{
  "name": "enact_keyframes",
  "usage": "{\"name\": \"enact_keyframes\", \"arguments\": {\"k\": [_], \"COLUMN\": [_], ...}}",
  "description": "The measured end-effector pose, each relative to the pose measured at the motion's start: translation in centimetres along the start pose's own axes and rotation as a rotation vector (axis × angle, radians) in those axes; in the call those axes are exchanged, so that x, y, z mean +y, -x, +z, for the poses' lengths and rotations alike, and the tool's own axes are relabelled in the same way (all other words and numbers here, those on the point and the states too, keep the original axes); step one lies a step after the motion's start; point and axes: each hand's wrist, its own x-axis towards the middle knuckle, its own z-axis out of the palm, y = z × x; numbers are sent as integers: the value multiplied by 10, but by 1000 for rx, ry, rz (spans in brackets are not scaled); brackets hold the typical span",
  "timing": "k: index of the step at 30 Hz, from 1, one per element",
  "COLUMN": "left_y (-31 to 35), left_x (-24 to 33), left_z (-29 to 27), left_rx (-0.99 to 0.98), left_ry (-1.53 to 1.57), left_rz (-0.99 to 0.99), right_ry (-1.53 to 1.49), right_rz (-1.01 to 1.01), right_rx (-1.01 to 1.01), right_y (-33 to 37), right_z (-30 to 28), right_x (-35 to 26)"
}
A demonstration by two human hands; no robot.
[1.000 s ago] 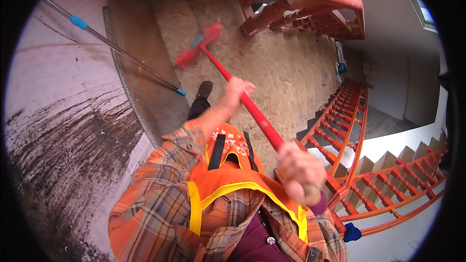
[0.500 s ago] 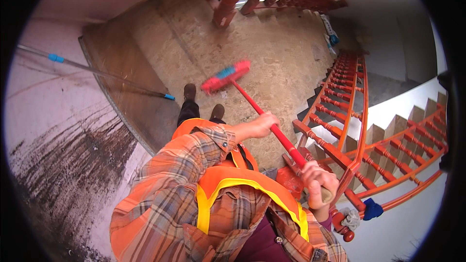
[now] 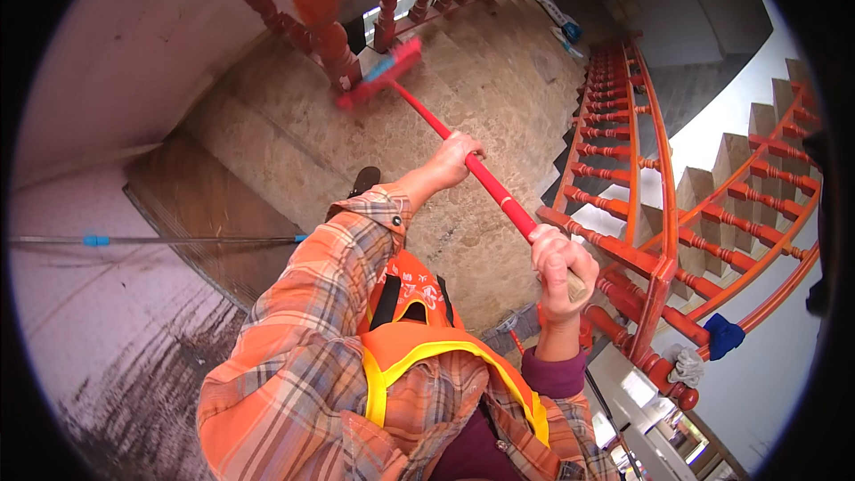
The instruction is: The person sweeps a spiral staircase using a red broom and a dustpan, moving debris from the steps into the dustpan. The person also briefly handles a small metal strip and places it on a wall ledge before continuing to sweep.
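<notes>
Sweeping seems to be the step in hand: the red broom [image 3: 500,193] is held out across the landing floor [image 3: 508,98], its head at the far side.
The handle is gripped in two places: partway along by the left hand [image 3: 459,158], and near its end by the right hand [image 3: 565,269], the fingers of each grip being wrapped closed around it. The broom head [image 3: 383,71], blurred, is set right beside the foot of a red railing post [image 3: 336,53]; whether they touch cannot be told. By judgement, a controlled two-handed pull, kept clear of the post, is called for next. Half a second ago the head was placed nearer, on open floor away from the post; the view has also been turned, and only one shoe [image 3: 366,180] is now shown.
</notes>
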Motion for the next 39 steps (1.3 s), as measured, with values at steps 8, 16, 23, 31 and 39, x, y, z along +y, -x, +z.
{"name": "enact_keyframes", "arguments": {"k": [8,16,23,31,39], "left_y": [-23,-95,-58,-53,-70], "left_x": [74,52,-79,26,57], "left_z": [-7,-111,-145,-87,-154], "left_rx": [-711,-558,-95,-414,-151], "left_ry": [145,45,160,422,124], "left_rz": [209,113,-131,42,-22], "right_ry": [191,42,165,118,71], "right_rz": [68,-176,-240,-82,-158], "right_rx": [72,-25,-372,-294,-118], "right_y": [-14,-118,-160,-176,-169], "right_z": [-4,37,142,87,69], "right_x": [-79,-65,43,-53,7]}}
